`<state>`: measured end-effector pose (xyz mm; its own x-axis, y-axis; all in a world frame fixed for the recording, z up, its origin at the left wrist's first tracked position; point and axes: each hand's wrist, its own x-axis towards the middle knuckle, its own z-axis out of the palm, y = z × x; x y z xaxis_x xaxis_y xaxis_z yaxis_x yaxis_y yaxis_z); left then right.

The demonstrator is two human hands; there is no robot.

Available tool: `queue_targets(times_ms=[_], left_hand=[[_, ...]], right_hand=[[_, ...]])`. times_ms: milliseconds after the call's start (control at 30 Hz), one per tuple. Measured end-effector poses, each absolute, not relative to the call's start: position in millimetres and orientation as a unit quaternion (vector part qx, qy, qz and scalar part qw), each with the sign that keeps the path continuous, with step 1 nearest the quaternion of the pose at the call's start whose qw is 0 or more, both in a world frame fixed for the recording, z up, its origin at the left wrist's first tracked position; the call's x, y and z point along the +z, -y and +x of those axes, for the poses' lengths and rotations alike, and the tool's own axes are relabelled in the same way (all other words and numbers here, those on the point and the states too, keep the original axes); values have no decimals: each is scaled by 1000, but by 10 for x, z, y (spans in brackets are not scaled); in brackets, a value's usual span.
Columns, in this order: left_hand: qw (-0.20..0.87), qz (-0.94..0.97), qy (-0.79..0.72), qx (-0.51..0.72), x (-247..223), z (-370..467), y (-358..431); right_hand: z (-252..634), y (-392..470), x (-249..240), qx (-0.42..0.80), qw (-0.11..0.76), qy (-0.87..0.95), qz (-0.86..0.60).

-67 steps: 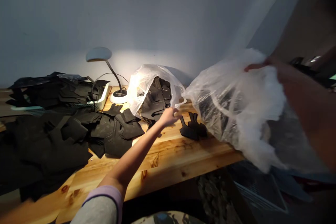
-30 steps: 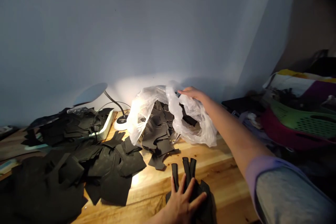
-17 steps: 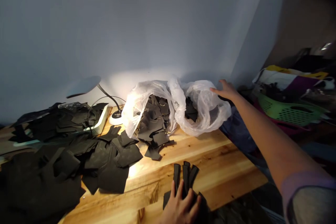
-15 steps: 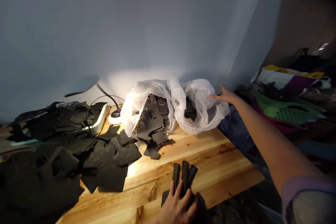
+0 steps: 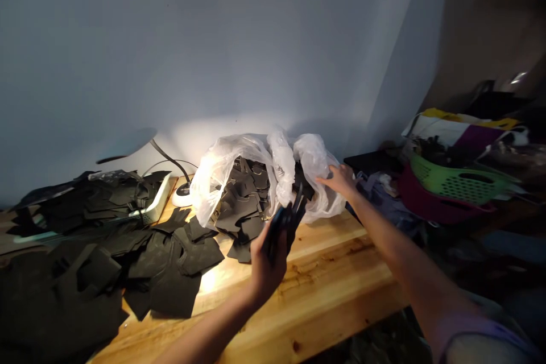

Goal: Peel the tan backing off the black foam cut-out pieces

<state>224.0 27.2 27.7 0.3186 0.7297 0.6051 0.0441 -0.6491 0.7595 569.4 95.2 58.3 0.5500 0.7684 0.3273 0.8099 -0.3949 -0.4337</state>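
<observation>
My left hand (image 5: pixel 269 259) is raised over the table, closed around a bunch of black flat strips (image 5: pixel 286 222). The strips point up toward the mouth of the right-hand clear plastic bag (image 5: pixel 313 153), which holds some black pieces. At that bag's right side, my right hand (image 5: pixel 340 180) grips the crumpled plastic of its rim, though the fingertips are partly blurred. Just left stands a second clear plastic bag (image 5: pixel 209 182), lying open toward me with many black cut pieces (image 5: pixel 245 193) inside and spilling from its mouth.
Black flat sheets (image 5: pixel 174 284) cover the left of the wooden table (image 5: pixel 333 284). Behind them are a white basket (image 5: pixel 158 199) of black pieces and a lit desk lamp (image 5: pixel 128 145). Green (image 5: pixel 463 182) and dark red (image 5: pixel 439 205) baskets are stacked off the table's right side.
My left hand has lifted the black strips off the table toward the right bag. My right hand has moved left onto that bag's rim, and the bag is pushed in narrower.
</observation>
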Motion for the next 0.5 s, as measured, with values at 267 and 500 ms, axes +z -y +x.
queue_targets(times_ms=[267,500], left_hand=[[81,881,-258,389,498,3793,-1427],[114,953,-172,221,70,3756,-2170]], right_hand=[[5635,-772,830,-147,427,375,-810],[5923,-189,911,-152,439,403,-789]])
